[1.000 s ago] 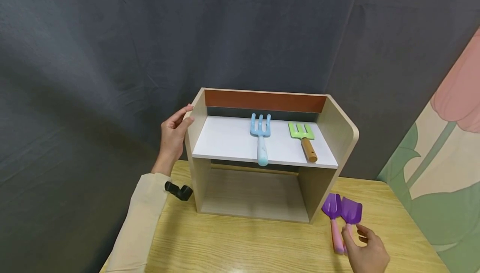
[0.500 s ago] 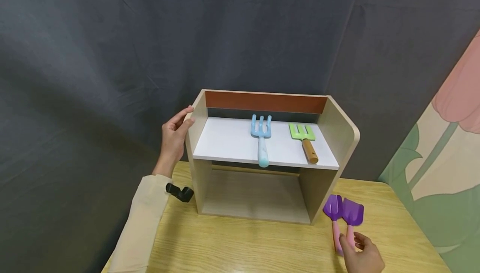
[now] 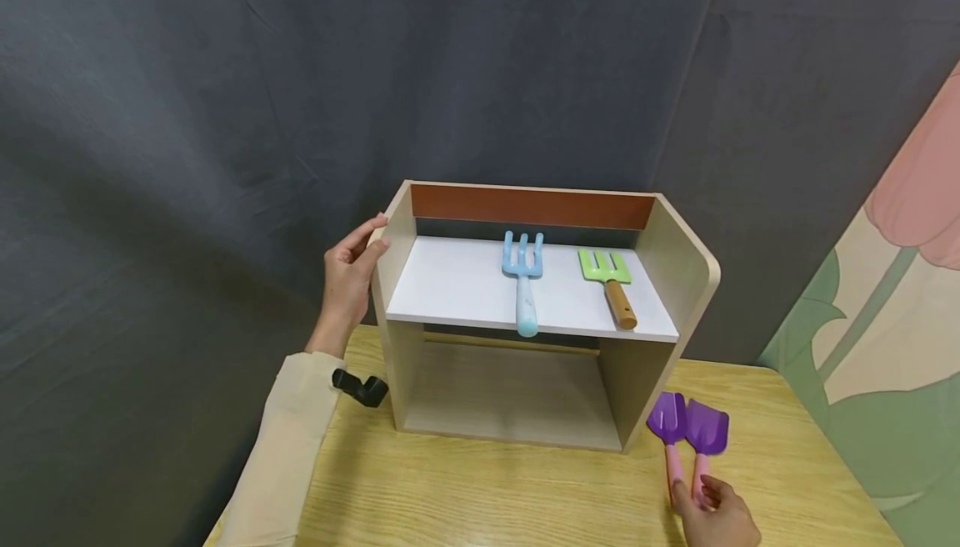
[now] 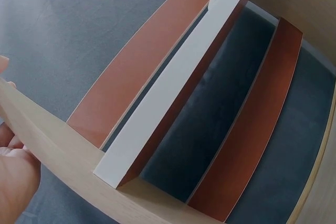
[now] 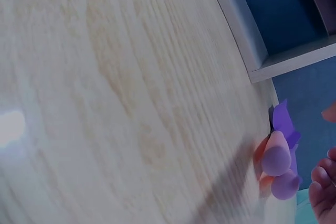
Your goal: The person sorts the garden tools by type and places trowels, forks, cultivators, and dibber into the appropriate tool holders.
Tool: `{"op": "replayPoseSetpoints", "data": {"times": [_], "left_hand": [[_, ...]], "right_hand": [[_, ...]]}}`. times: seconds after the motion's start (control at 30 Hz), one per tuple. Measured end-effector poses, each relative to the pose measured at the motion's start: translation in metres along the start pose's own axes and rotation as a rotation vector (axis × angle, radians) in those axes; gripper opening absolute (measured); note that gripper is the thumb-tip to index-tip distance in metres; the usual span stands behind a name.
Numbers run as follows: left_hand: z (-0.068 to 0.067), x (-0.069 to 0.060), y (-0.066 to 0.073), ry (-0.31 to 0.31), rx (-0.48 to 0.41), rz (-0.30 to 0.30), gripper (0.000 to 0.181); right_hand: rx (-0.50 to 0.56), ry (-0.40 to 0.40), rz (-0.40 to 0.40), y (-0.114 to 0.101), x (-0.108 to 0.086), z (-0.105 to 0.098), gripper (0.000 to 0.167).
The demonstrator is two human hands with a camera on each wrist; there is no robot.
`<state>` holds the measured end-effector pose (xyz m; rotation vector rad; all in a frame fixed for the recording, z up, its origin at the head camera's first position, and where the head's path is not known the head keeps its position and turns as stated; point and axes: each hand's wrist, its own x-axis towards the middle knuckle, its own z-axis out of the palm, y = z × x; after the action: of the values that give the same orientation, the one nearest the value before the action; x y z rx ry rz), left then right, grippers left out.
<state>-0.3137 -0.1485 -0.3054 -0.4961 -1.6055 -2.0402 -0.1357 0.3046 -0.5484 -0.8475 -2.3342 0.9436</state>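
The left hand (image 3: 345, 280) pinches the edge of the left side panel of the shelf unit (image 3: 693, 272), thumb and fingertips against the wood, a hold that seems meant to steady it. The right hand (image 3: 720, 518) is low at the pink handles (image 5: 276, 158) of two shovels; its grip is spread, thumb and fingers apart, and the right wrist view shows a gap between them and the handles. The left shovel (image 3: 669, 437) and the right shovel (image 3: 705, 443) lie side by side on the surface (image 3: 487, 489), just beside the unit's right side, their purple blades away from the person, which puts the handles within easy reach. On the upper white shelf (image 3: 457, 280) rest a blue fork (image 3: 526, 297) and, to its right, a green fork (image 3: 611, 283) with a brown handle; both lie tines to the back, probably so that the handles face outward, the blue one's end reaching just over the front edge. Below, the lower compartment (image 3: 502, 393) shows its wooden base board.
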Motion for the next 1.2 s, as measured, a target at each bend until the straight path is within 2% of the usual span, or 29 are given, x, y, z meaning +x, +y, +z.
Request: {"op": "replayPoseSetpoints", "data": {"times": [0.17,0.63,0.87,1.07,1.2], "left_hand": [[-0.001,0.001,-0.002,0.002,0.005,0.002,0.038],[-0.001,0.0,-0.001,0.003,0.004,0.006,0.039],[-0.001,0.0,-0.002,-0.004,0.013,0.0,0.039],[-0.002,0.0,-0.002,-0.006,0.02,-0.004,0.039],[-0.002,0.0,-0.002,-0.005,0.012,0.002,0.039]], "right_hand": [[-0.025,-0.013,-0.014,0.003,0.001,0.001,0.05],[-0.01,0.09,-0.118,0.015,0.005,0.014,0.037],[-0.019,0.065,-0.141,0.015,0.007,0.016,0.038],[-0.024,0.091,-0.189,0.015,0.006,0.018,0.034],[-0.015,0.078,-0.199,0.015,0.007,0.021,0.033]]}}
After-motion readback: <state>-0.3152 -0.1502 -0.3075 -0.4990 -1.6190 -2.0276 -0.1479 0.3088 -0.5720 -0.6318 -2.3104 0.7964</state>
